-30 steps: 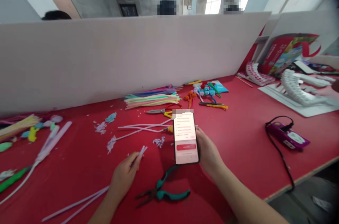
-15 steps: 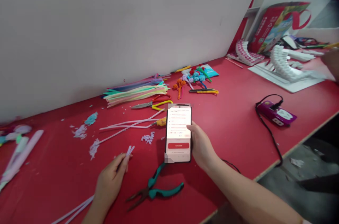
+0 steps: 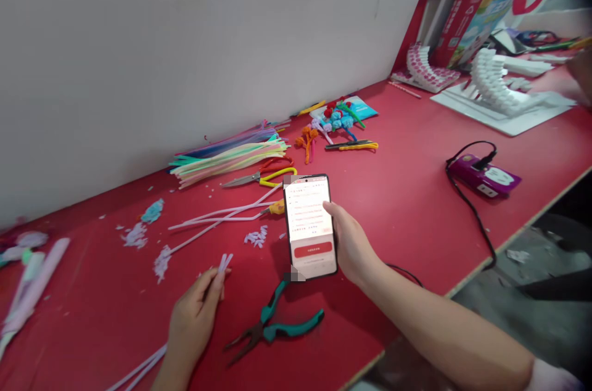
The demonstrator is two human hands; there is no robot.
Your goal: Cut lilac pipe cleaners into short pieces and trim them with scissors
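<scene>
My right hand (image 3: 349,242) is closed around a smartphone (image 3: 311,227) with its lit screen facing me, the thumb resting on the screen's right edge. My left hand (image 3: 197,311) pinches pale lilac pipe cleaners (image 3: 224,263); their short ends poke out past the fingertips, and longer lengths trail behind the wrist. Between the hands and the table's front edge lie pliers (image 3: 272,329) with teal handles, jaws apart. Beyond the left hand is a small heap of cut lilac pieces (image 3: 256,237). Longer lilac pipe cleaners (image 3: 217,218) cross on the table, partly behind the phone.
Scissors (image 3: 259,178) and a bundle of coloured pipe cleaners (image 3: 231,160) lie by the white partition (image 3: 185,39). Small pipe-cleaner flowers (image 3: 340,119) sit farther right. A purple power adapter (image 3: 485,175) with a black cable stands near the right edge. Another person's hand (image 3: 580,70) shows far right, blurred.
The view has tipped downward a little. The phone has tilted slightly, and its screen text has scrolled. Both hands keep their hold.
</scene>
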